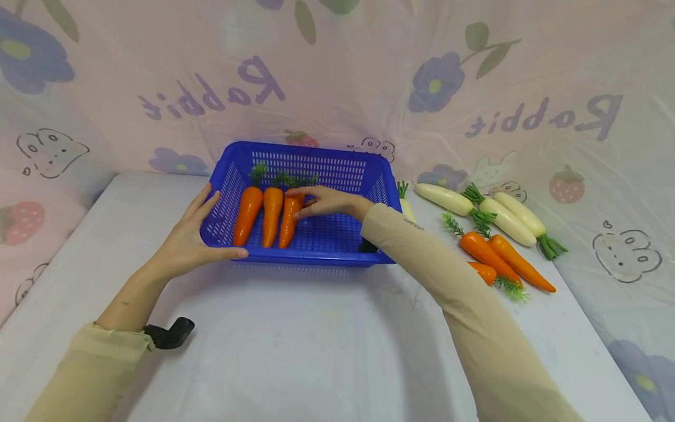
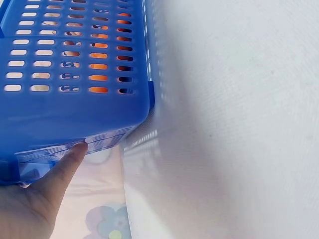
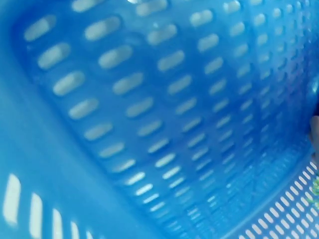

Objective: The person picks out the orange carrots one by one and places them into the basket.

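Note:
A blue perforated plastic basket (image 1: pixel 337 256) stands on the table, with a carrot (image 1: pixel 248 217) at its left, another carrot (image 1: pixel 272 214) beside it and a third carrot (image 1: pixel 288 225) to the right. They lie side by side, leafy ends toward the back. My right hand (image 1: pixel 329 202) reaches inside, thumb and fingers on the third carrot's upper part. In the head view my left hand (image 1: pixel 184 243) spans the basket's front left corner, fingers stretched along the side and thumb along the front rim. A straight finger (image 2: pixel 72 157) touches the basket wall in the left wrist view.
Right of the basket lie several white radishes (image 1: pixel 508 221) with green tops and several loose carrots (image 1: pixel 490 255). One radish (image 1: pixel 406 209) is partly hidden by the right sleeve. A patterned cloth (image 1: pixel 337 70) hangs behind the white table (image 1: pixel 295 346).

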The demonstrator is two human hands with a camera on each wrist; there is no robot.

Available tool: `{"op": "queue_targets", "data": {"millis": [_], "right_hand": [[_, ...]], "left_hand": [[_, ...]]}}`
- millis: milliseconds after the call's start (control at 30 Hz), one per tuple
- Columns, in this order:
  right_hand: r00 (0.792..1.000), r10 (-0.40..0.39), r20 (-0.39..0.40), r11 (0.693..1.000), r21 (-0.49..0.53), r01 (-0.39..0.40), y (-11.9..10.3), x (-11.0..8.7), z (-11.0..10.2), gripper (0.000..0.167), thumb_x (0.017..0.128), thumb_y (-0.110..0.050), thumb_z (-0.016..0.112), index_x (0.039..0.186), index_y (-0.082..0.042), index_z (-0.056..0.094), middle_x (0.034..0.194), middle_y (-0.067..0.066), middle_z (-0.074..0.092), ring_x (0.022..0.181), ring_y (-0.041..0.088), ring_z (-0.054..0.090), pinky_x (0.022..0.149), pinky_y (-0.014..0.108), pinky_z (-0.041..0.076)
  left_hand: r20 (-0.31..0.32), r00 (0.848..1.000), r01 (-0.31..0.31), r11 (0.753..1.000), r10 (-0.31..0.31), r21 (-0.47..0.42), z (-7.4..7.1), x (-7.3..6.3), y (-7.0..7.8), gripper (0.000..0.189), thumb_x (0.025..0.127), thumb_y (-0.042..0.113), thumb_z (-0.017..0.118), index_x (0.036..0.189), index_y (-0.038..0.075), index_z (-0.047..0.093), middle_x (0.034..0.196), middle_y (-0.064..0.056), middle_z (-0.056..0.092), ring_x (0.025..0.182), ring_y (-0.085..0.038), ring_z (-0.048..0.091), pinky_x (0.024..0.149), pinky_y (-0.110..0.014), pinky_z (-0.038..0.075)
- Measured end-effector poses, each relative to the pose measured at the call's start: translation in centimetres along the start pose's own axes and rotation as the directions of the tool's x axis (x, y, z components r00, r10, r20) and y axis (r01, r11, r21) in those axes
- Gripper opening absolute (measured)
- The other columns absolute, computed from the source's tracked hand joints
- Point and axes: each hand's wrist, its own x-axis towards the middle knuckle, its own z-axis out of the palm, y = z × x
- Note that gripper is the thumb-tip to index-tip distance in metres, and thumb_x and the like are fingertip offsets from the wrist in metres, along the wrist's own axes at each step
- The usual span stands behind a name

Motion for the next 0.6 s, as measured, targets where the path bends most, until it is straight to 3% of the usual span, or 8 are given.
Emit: {"op": "queue_targets", "data": {"millis": [233, 433, 600], "right_hand": [[0.999, -0.024, -0.03, 0.997, -0.07, 0.021, -0.3, -0.6, -0.7, 0.06, 0.09, -0.029, 0.064, 0.145, -0.018, 0.044, 0.152, 0.006, 0.038, 0.138, 0.026, 0.038, 0.113, 0.04, 0.035], [0.994, -0.047, -0.101, 0.999, 0.018, 0.05, -0.6, -1.3, -1.2, 0.052, 0.091, -0.026, 0.064, 0.139, -0.013, 0.052, 0.148, 0.006, 0.045, 0.133, 0.027, 0.046, 0.109, 0.039, 0.042], [0.976, -0.09, -0.199, 0.992, 0.072, 0.106, -1.4, -2.3, -1.7, 0.046, 0.092, -0.026, 0.063, 0.134, -0.01, 0.056, 0.143, 0.009, 0.051, 0.128, 0.025, 0.052, 0.106, 0.041, 0.045]], "left_hand": [[0.004, 1.0, -0.003, 1.0, 0.003, -0.005, 0.1, 0.1, 0.0, 0.121, 0.07, 0.044, 0.083, 0.155, 0.013, 0.004, 0.162, 0.001, -0.012, 0.147, -0.04, -0.001, 0.108, -0.073, 0.015], [0.001, 1.0, 0.009, 1.0, -0.009, -0.012, 0.1, 0.1, 0.1, 0.12, 0.07, 0.044, 0.083, 0.156, 0.014, 0.004, 0.161, 0.004, -0.012, 0.148, -0.039, -0.002, 0.108, -0.073, 0.014], [-0.002, 1.0, 0.006, 1.0, -0.006, -0.008, 0.0, -0.1, 0.1, 0.12, 0.07, 0.043, 0.083, 0.155, 0.014, 0.003, 0.161, 0.003, -0.012, 0.148, -0.04, -0.002, 0.108, -0.073, 0.014]]}}
